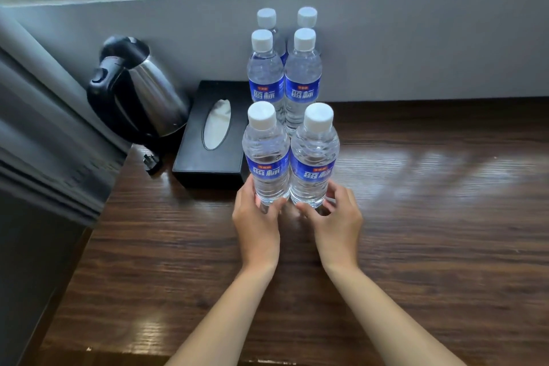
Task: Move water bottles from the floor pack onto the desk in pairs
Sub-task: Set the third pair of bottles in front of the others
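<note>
6 bottles on desk, third pair being set down.

Dark wood-grain desk (416, 217) carries 4 clear blue-labelled water bottles (283, 74) in 2 rows by the wall. In front, left hand (257, 217) grips the base of 1 white-capped bottle (266, 157), right hand (335, 217) the other (313, 157), both upright and touching. Floor pack unseen; remainder unknown.
</note>
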`<state>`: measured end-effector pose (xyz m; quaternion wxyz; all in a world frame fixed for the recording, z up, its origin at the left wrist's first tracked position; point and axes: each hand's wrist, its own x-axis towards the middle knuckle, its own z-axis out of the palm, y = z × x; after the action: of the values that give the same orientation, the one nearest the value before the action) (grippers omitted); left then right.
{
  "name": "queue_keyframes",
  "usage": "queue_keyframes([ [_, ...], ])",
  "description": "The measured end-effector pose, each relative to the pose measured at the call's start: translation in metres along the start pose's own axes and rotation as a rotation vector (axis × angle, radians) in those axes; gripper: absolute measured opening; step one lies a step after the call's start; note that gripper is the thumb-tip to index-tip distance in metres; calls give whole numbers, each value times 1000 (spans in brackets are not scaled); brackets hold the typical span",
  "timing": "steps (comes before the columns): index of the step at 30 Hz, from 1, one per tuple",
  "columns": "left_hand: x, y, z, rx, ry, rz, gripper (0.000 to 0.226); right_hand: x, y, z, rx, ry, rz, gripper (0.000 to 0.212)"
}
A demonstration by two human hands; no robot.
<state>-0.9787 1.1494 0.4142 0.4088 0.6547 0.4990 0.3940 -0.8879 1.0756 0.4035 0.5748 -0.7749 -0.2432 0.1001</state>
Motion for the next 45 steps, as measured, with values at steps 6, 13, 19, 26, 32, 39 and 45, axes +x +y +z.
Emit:
queue_keyframes([
  [6,17,2,10,28,20,7,61,16,-1,9,-1,14,-8,55],
  [13,19,3,26,79,67,3,67,29,0,18,-14,27,-21,57],
  [19,28,4,34,82,75,-17,67,40,-1,24,-49,34,-49,56],
  [26,45,9,41,76,83,-33,66,55,-1,34,-75,51,-37,55],
  [32,59,13,47,45,82,-27,65,69,-2,41,-95,58,-35,53],
  [39,69,10,53,73,83,-18,64,80,0,48,-107,70,-25,53],
  [45,69,8,54,100,85,2,63,84,-2,49,-107,68,-27,54],
])
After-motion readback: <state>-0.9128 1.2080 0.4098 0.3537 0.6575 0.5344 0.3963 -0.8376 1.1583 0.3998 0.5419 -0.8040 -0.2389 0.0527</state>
